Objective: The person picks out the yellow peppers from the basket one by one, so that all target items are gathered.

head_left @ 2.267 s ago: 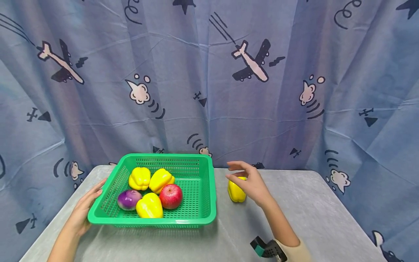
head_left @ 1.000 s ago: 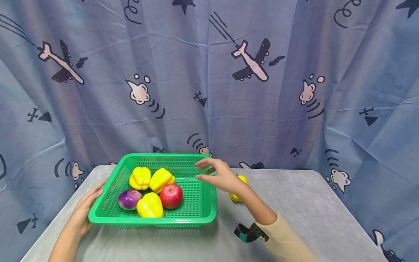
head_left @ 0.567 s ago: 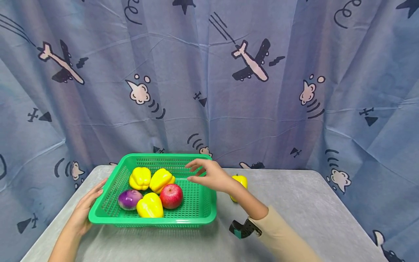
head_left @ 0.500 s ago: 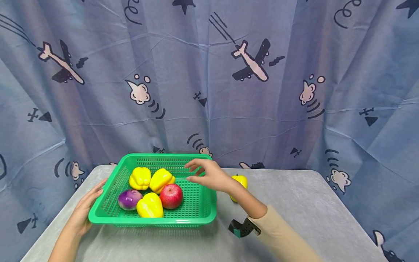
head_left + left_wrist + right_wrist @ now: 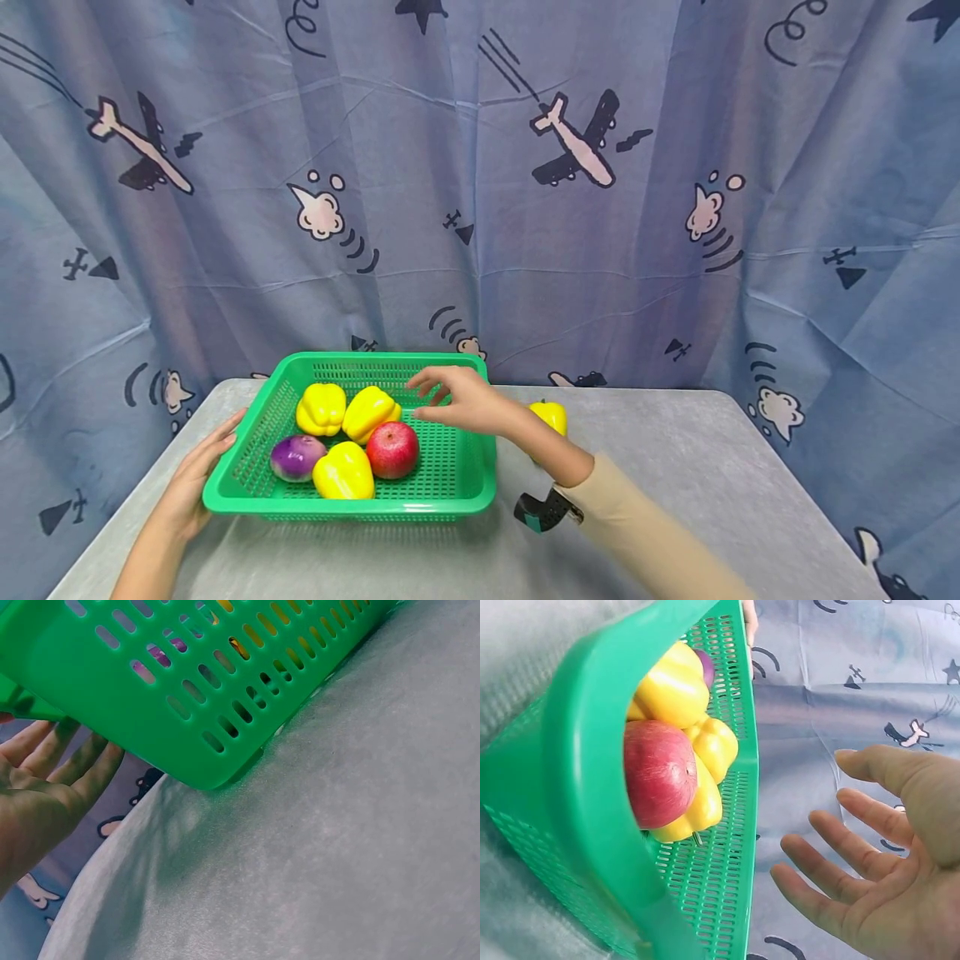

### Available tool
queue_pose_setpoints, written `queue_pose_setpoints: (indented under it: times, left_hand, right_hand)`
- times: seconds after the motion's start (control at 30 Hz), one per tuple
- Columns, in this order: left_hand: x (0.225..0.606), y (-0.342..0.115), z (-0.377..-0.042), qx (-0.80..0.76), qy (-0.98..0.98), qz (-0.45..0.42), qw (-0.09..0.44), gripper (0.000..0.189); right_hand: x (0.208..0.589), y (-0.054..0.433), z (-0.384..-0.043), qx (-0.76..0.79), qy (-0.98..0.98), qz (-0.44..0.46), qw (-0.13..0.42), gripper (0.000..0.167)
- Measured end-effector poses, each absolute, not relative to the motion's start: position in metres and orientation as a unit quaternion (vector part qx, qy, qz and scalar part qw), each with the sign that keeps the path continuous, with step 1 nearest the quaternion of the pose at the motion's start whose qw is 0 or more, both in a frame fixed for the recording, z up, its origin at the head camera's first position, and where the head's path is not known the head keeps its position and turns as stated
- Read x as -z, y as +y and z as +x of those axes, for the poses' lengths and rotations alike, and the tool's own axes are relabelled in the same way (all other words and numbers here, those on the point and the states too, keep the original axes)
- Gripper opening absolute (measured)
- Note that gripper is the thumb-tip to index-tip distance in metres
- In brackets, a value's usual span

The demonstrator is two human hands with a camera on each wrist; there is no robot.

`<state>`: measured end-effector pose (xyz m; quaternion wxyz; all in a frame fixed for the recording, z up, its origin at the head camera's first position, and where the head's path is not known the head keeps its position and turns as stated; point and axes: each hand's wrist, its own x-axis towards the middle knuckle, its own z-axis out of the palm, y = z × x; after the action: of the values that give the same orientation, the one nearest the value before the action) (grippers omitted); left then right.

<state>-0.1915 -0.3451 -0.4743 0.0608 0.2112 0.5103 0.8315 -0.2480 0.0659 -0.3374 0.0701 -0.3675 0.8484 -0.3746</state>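
Observation:
My left hand [image 5: 193, 477] lies against the left rim of a green plastic basket [image 5: 352, 507], its fingers fairly straight along the rim in the left wrist view. Above the right part of the basket hovers my right hand [image 5: 467, 402], fingers spread and loosely bent, holding nothing. Closest to its fingertips are a yellow bell pepper [image 5: 371, 413] and a red apple [image 5: 392, 450]. Two more yellow bell peppers, one at the back [image 5: 321, 409] and one in front [image 5: 343, 471], and a purple-and-white round vegetable [image 5: 297, 457] also lie in the basket.
Another yellow bell pepper [image 5: 553, 416] stands on the grey table [image 5: 675, 475] right of the basket, partly covered by my right forearm. A blue patterned curtain [image 5: 480, 208] hangs along the table's back edge. A black band [image 5: 547, 510] is on my right wrist.
My right hand has travelled left, from beside the lone bell pepper on the table to above the basket. It carries nothing. My left hand, the basket and its contents look unmoved.

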Motion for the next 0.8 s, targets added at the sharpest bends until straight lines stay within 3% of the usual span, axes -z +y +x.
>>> queue_pose_setpoints:
  times: [0.8]
  left_hand:
    - [0.473, -0.345, -0.19, -0.83, 0.516, 0.203, 0.057, 0.059]
  right_hand:
    - [0.346, 0.03, -0.271, 0.321, 0.847, -0.409, 0.112, 0.037]
